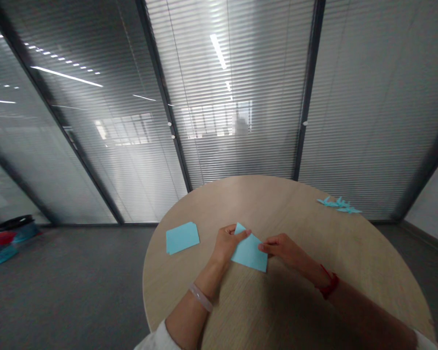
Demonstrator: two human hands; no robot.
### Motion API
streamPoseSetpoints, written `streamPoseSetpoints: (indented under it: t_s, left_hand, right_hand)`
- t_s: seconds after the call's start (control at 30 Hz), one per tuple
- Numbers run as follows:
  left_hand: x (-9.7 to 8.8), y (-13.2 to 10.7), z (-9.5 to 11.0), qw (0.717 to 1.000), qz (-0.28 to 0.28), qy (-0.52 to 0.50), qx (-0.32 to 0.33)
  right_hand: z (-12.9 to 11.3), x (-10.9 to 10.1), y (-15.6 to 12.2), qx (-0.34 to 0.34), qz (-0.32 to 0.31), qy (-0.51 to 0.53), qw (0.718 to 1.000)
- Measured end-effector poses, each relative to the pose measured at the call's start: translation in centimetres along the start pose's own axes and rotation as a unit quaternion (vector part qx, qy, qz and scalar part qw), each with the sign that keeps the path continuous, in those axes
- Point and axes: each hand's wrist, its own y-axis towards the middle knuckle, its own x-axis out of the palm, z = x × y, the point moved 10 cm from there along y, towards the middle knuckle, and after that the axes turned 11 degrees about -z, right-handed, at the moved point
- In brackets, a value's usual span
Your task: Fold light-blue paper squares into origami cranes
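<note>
No writing, label, brand or number can be read on the blue paper (248, 250) or, as far as this blurry view allows, on the plastic baskets (3, 250) on the floor.

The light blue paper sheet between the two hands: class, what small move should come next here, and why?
Probably the right hand should press along the sheet's nearest edge. The left hand already rests on the light blue paper sheet, steadying it on the wooden table, and the right fingertips touch the sheet.
</note>
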Motion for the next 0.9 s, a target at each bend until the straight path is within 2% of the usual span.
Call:
streamPoseSetpoints:
  t_s: [0.1, 0.2, 0.27, 0.33, 0.4, 0.47, 0.53, 0.63, 0.9]
  left_hand:
    - [-1.0, 0.0, 0.5, 1.0, 0.021, -0.006, 0.005]
    - [-3.2, -0.1, 1.5, 0.996, 0.079, -0.011, 0.034]
    - [-4.3, -0.2, 2.0, 0.994, 0.103, -0.003, 0.044]
    - [-4.5, -0.1, 2.3, 0.993, 0.108, 0.023, 0.05]
    - [-3.6, 0.2, 2.4, 0.992, 0.087, 0.073, 0.059]
    - [-1.5, 0.6, 2.0, 0.99, 0.03, 0.124, 0.062]
    - [0.4, 0.8, 1.4, 0.985, -0.014, 0.158, 0.065]
    - [2.1, 0.8, 0.4, 0.979, -0.055, 0.188, 0.063]
    - [2.2, 0.9, -0.1, 0.978, -0.07, 0.189, 0.053]
  right_hand:
    - [-0.1, 0.0, -0.2, 0.0, -0.005, 0.027, 1.0]
    - [0.1, 0.0, -0.4, 0.001, -0.006, 0.052, 0.999]
    - [0.3, -0.5, -0.5, 0.0, 0.016, 0.071, 0.997]
    - [0.4, -1.4, -0.5, -0.008, 0.055, 0.095, 0.994]
    - [0.2, -2.1, -0.5, -0.024, 0.09, 0.111, 0.989]
    - [-0.3, -2.6, -0.5, -0.042, 0.106, 0.103, 0.988]
    - [-0.7, -2.5, -0.5, -0.044, 0.101, 0.067, 0.992]
    - [-0.9, -2.2, -0.6, -0.029, 0.085, 0.016, 0.996]
    - [-1.5, -1.9, -0.8, -0.029, 0.082, -0.011, 0.996]
